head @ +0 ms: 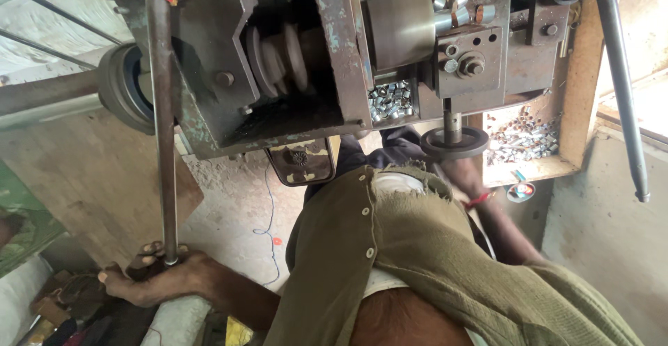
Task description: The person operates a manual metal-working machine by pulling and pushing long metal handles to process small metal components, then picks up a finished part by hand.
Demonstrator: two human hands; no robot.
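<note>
My left hand is closed around the lower end of a long steel lever rod, which runs up to a red-topped pivot on a worn grey-green metal machine. My right arm, with a red thread at the wrist, reaches up toward a dark hand wheel under the machine. My right hand is blurred just below that wheel, and I cannot tell its grip. My olive buttoned shirt fills the lower middle.
Several small shiny metal sleeves lie in a tray in the machine, and more in a wooden box to the right. A second dark lever hangs at far right. A belt wheel sits at left. A blue wire crosses the floor.
</note>
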